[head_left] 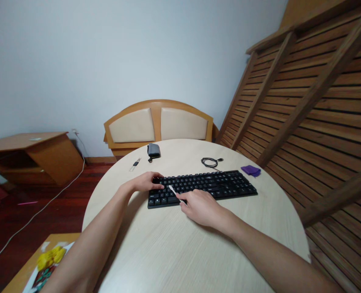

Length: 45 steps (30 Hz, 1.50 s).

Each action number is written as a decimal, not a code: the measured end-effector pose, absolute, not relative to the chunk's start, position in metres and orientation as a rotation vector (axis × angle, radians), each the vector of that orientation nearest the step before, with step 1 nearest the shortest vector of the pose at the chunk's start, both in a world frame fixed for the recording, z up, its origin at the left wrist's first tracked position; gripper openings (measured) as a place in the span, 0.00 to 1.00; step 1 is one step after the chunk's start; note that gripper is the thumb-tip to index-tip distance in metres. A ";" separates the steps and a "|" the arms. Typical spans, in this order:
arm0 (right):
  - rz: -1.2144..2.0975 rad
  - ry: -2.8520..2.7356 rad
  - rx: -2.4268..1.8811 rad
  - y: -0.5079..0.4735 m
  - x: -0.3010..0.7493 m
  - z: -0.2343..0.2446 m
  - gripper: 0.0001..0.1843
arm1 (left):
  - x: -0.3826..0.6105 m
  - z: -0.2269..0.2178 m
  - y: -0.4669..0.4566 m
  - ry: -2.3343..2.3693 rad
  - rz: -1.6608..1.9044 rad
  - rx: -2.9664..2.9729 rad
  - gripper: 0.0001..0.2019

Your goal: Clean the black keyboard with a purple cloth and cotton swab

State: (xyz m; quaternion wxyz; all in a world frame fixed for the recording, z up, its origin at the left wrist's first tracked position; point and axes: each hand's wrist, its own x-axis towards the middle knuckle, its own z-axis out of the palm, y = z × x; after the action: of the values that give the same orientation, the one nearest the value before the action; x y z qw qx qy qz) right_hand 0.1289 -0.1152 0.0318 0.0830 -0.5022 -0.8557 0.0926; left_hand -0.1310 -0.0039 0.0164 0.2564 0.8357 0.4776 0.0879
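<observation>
A black keyboard (217, 184) lies across the middle of a round pale wooden table (180, 252). My left hand (146, 182) rests on the keyboard's left end, fingers curled over its edge and holding it down. My right hand (200, 207) is at the keyboard's front edge, pinched on a thin white stick (176, 193) whose tip touches the keys on the left part of the keyboard.
Behind the keyboard lie a coiled black cable (210, 162), a purple cloth (251, 170), a grey pouch (154, 150) and a small clear item (135, 164). A padded chair back (158, 124) stands beyond the table. Slatted wood (314, 101) leans at right. A low cabinet (30, 156) stands left.
</observation>
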 end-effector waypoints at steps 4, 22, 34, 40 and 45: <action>0.297 -2.561 -1.495 -0.123 0.130 0.034 0.22 | -0.132 0.016 -0.003 1.293 0.241 2.271 0.31; 0.273 -2.656 -1.545 -0.143 0.140 0.050 0.13 | -0.132 0.016 -0.003 1.308 0.237 2.252 0.32; 0.301 -2.624 -1.495 -0.144 0.126 0.036 0.19 | -0.131 0.016 -0.003 1.314 0.231 2.257 0.30; 0.211 -2.612 -1.515 -0.140 0.120 0.029 0.19 | -0.130 0.020 -0.006 1.313 0.223 2.241 0.32; 0.187 -2.607 -1.466 -0.137 0.121 0.023 0.23 | -0.132 0.022 -0.006 1.255 0.214 2.219 0.31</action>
State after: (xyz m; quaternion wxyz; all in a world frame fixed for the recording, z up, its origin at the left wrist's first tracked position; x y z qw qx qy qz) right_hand 0.1205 -0.1372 0.0228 0.0723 -0.4880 -0.8676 0.0621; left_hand -0.1321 -0.0065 0.0218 0.2876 0.8306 0.4700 0.0801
